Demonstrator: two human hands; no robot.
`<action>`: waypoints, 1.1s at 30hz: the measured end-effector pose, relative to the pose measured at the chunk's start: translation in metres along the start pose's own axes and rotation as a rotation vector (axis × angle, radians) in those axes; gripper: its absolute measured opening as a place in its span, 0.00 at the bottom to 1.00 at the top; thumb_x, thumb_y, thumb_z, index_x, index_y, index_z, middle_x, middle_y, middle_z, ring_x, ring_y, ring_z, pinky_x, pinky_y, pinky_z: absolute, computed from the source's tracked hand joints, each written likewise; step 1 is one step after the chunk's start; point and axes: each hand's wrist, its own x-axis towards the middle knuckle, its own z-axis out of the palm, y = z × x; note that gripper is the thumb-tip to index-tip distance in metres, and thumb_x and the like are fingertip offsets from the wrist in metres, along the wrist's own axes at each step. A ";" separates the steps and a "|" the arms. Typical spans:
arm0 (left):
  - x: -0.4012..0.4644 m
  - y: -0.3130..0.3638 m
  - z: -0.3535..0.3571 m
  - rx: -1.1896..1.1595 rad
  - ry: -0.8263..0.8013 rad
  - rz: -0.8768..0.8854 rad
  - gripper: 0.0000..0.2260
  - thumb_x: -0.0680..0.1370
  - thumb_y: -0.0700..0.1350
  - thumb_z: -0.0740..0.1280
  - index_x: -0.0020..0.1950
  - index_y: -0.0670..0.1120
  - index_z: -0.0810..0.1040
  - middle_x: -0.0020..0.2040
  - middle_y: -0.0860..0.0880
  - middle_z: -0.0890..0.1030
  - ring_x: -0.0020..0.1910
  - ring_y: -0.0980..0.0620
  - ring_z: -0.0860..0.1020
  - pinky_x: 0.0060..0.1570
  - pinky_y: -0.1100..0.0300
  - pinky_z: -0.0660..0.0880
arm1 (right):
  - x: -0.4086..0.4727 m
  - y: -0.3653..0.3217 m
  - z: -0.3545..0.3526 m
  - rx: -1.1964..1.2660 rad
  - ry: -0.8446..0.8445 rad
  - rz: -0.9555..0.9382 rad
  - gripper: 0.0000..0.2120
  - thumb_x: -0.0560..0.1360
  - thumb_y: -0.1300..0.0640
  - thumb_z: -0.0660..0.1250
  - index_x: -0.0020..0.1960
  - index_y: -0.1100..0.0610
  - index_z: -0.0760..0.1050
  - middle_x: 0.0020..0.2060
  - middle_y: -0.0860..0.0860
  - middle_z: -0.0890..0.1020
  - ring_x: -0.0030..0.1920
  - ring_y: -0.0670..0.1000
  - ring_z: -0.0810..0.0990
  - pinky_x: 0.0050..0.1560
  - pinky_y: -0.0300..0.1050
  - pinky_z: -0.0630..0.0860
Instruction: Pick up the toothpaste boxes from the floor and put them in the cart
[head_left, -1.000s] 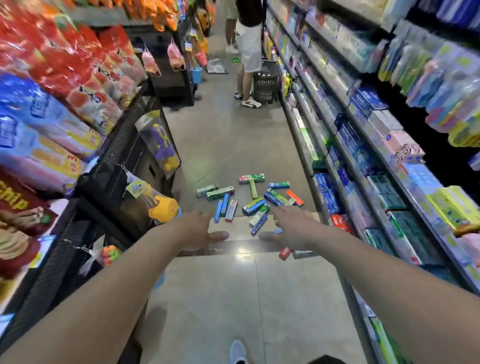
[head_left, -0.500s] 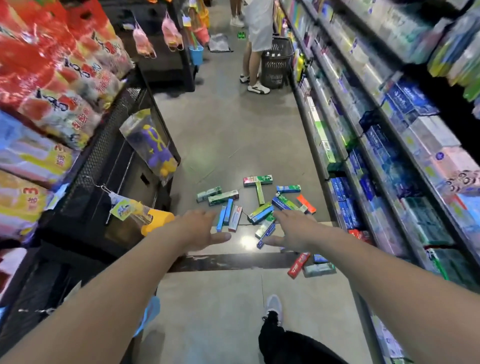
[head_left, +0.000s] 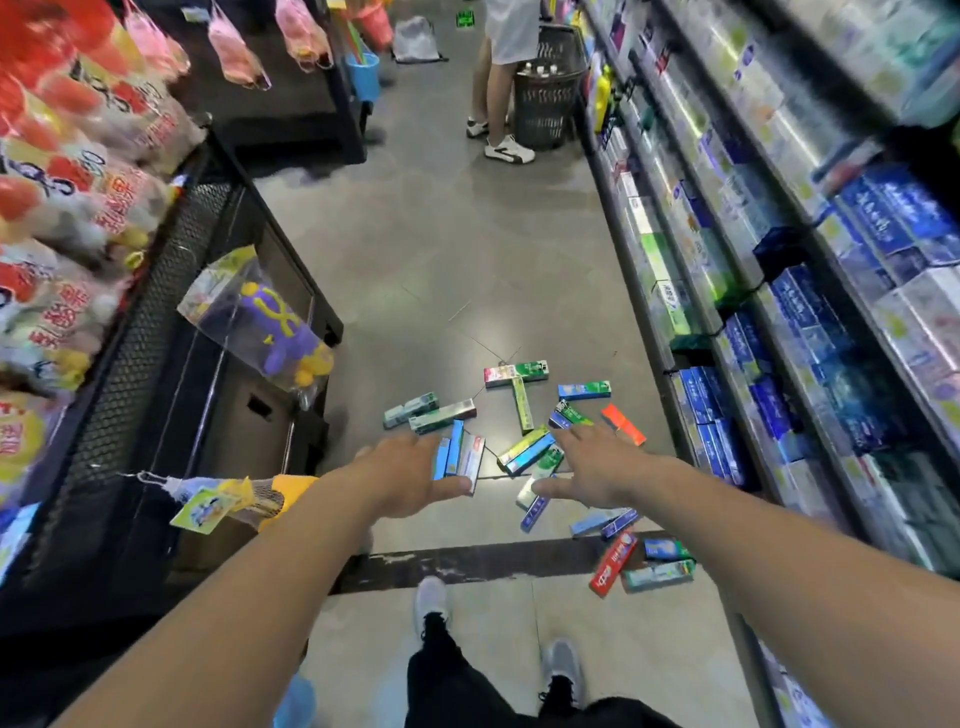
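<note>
Both my arms are stretched out over the aisle floor (head_left: 441, 249). My left hand (head_left: 410, 475) is flat, palm down, fingers straight and loosely spread, holding nothing. My right hand (head_left: 592, 467) is the same: fingers extended and fanned, thumb out toward the left hand, nothing gripped. Whether either hand touches a box I can't tell; from this angle they just overlap the pile. The toothpaste boxes (head_left: 519, 415) are all on the floor, scattered in a loose heap in front of my hands, near the right-hand shelving (head_left: 779, 312). A green-and-red box (head_left: 516, 373) lies crosswise at the far edge with a narrow green one (head_left: 522, 410) running lengthwise under it, a T shape. An orange box (head_left: 623, 425) sits out to the right, just beyond my right fingers. A blue and a white box (head_left: 460, 457) lie side by side right next to my left fingertips. Closer to me, a red box (head_left: 613, 561) and a couple of pale green ones (head_left: 660, 571) lie across a dark floor strip (head_left: 467, 564). My shoes (head_left: 431, 603) are just behind that strip. Snack bags (head_left: 78, 208) hang on the left rack. Farther down the aisle another person's legs (head_left: 493, 93) stand beside a dark basket (head_left: 545, 98).
</note>
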 end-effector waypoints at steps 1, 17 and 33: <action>0.013 -0.004 -0.007 0.009 -0.022 0.014 0.42 0.74 0.74 0.54 0.80 0.50 0.52 0.79 0.46 0.60 0.75 0.42 0.61 0.71 0.43 0.63 | 0.010 0.000 -0.004 0.015 -0.003 0.013 0.46 0.73 0.25 0.53 0.80 0.54 0.50 0.78 0.55 0.58 0.77 0.59 0.56 0.75 0.61 0.56; 0.241 -0.050 -0.060 0.074 -0.172 0.255 0.43 0.73 0.74 0.56 0.81 0.51 0.54 0.77 0.43 0.65 0.73 0.41 0.66 0.70 0.48 0.66 | 0.146 0.011 -0.014 0.423 -0.055 0.270 0.41 0.72 0.30 0.63 0.75 0.54 0.59 0.67 0.56 0.72 0.66 0.57 0.74 0.59 0.52 0.74; 0.539 -0.047 0.247 0.186 -0.393 0.200 0.37 0.75 0.70 0.59 0.74 0.44 0.63 0.68 0.40 0.70 0.65 0.41 0.72 0.65 0.50 0.70 | 0.425 0.105 0.326 0.731 -0.019 0.651 0.26 0.73 0.46 0.73 0.61 0.60 0.68 0.58 0.58 0.77 0.59 0.58 0.77 0.50 0.48 0.72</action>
